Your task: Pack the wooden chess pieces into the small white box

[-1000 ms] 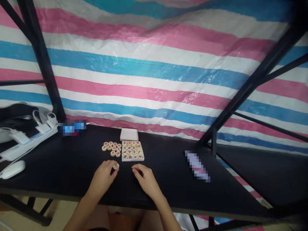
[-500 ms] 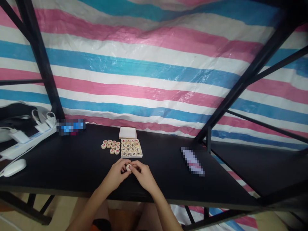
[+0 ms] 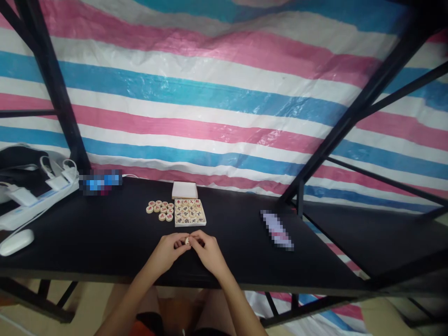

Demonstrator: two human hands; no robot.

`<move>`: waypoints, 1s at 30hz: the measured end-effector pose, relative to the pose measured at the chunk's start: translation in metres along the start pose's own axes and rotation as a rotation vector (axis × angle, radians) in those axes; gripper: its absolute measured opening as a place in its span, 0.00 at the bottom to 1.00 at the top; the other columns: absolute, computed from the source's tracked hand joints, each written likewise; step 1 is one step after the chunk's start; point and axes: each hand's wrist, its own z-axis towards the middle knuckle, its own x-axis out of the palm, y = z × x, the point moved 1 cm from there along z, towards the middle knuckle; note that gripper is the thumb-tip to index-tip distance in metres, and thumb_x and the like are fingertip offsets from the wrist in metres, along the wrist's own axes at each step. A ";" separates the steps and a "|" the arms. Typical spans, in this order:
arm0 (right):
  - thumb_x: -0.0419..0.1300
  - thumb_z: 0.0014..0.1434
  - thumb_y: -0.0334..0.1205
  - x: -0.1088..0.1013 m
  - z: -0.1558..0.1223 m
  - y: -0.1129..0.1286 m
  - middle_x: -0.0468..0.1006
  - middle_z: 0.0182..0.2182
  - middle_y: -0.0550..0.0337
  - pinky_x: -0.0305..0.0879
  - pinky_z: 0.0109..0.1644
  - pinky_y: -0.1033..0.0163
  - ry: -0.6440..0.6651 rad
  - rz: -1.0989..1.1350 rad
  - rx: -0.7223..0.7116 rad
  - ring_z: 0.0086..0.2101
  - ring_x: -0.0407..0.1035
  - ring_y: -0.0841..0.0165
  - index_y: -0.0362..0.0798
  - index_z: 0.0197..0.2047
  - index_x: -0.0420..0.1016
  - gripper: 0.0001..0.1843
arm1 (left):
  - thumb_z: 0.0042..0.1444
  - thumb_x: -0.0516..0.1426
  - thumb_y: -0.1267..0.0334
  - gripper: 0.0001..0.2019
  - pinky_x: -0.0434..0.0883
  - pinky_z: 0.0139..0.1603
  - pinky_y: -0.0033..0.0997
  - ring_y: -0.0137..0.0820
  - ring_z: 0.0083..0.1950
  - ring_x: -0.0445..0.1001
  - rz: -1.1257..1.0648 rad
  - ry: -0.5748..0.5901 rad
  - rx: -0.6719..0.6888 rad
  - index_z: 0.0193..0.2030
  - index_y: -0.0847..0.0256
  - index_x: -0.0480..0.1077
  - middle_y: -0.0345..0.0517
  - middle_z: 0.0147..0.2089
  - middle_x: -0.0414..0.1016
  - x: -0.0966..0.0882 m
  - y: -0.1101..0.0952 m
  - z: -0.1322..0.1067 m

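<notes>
Piece (image 3: 188,241) between your fingertips, its face partly hidden; whether its rim touches the counter (image 3: 238,224) cannot be told. Far to the left of your left hand (image 3: 171,249) lies a power strip (image 3: 42,201). Just beyond that hand sit the loose pieces (image 3: 164,209), flat and bunched. Your left hand pinches the piece from its left side, thumb and fingers closed on it. Straight ahead of both hands stands the box (image 3: 191,224), with pieces inside. Your right hand (image 3: 207,247) grips from the right. Well right of it lies a blurred object (image 3: 276,231).

To handle so small a disc well, pinch it lightly by the rim, shift one hand's fingers at a time, and work low, since it could slip and roll.
</notes>
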 end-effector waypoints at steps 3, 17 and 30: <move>0.53 0.60 0.42 -0.001 0.000 0.000 0.79 0.29 0.61 0.65 0.36 0.67 -0.006 -0.010 -0.004 0.30 0.72 0.69 0.48 0.34 0.75 0.11 | 0.51 0.57 0.60 0.14 0.69 0.35 0.27 0.31 0.32 0.72 -0.006 0.007 0.003 0.43 0.60 0.76 0.43 0.34 0.79 0.001 0.000 0.000; 0.54 0.61 0.44 -0.003 -0.001 0.000 0.80 0.33 0.59 0.66 0.38 0.65 0.007 0.026 -0.015 0.34 0.74 0.66 0.49 0.40 0.75 0.11 | 0.52 0.57 0.62 0.16 0.70 0.38 0.29 0.33 0.34 0.73 -0.038 -0.006 -0.012 0.48 0.59 0.75 0.44 0.38 0.80 -0.001 -0.001 0.000; 0.54 0.61 0.42 -0.001 -0.002 0.002 0.79 0.31 0.60 0.66 0.38 0.66 -0.005 -0.041 -0.045 0.33 0.73 0.68 0.49 0.38 0.74 0.09 | 0.52 0.57 0.61 0.17 0.70 0.37 0.28 0.32 0.33 0.73 -0.002 0.012 -0.013 0.48 0.58 0.75 0.43 0.37 0.80 -0.001 0.000 0.000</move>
